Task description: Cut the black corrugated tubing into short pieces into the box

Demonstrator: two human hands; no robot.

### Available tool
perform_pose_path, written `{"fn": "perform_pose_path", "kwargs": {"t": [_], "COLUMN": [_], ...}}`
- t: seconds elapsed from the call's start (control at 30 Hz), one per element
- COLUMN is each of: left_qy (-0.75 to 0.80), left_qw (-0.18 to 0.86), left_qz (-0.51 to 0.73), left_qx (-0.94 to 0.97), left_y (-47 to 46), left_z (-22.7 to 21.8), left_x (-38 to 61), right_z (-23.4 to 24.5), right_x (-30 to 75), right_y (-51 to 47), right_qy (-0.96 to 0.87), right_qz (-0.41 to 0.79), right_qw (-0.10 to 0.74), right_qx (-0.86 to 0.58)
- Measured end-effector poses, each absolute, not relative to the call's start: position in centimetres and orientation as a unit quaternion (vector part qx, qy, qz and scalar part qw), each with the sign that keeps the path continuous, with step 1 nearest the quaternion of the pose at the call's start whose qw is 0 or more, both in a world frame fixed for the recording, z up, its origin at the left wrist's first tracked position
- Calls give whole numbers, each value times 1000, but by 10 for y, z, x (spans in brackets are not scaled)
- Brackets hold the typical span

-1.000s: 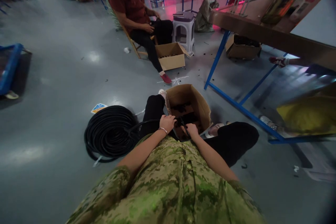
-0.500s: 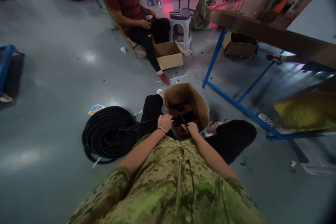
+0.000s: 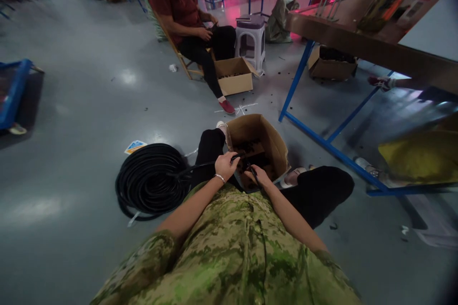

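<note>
Black tubing (image 3: 202, 165), closed in my left grip (image 3: 225, 166); dark tool (image 3: 253, 172) held by my right grip (image 3: 258, 177); carton (image 3: 274, 140) open below both, edge near the right.

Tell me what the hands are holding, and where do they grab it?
The left hand holds the black hose near its free end. The right hand holds a thin dark thing, maybe a tool; which part is too small to tell.

The left hand (image 3: 225, 167) has tilted the black tube (image 3: 203, 166) slightly upward.
</note>
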State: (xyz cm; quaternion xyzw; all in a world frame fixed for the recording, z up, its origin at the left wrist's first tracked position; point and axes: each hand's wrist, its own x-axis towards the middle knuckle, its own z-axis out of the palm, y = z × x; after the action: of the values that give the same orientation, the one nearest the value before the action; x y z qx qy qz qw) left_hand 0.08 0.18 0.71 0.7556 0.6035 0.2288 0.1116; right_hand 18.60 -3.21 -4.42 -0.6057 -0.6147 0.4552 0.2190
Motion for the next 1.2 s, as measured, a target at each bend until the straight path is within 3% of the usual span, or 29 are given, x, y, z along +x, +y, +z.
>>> {"fn": "perform_pose_path", "kwargs": {"t": [1.2], "left_qy": [568], "left_qw": [139], "left_qz": [173], "left_qx": [793], "left_y": [-3], "left_z": [7], "left_x": [15], "right_z": [-54], "right_x": [183], "right_y": [-33], "right_qy": [-600], "right_qz": [499], "right_qw": [260], "right_qx": [-569]}}
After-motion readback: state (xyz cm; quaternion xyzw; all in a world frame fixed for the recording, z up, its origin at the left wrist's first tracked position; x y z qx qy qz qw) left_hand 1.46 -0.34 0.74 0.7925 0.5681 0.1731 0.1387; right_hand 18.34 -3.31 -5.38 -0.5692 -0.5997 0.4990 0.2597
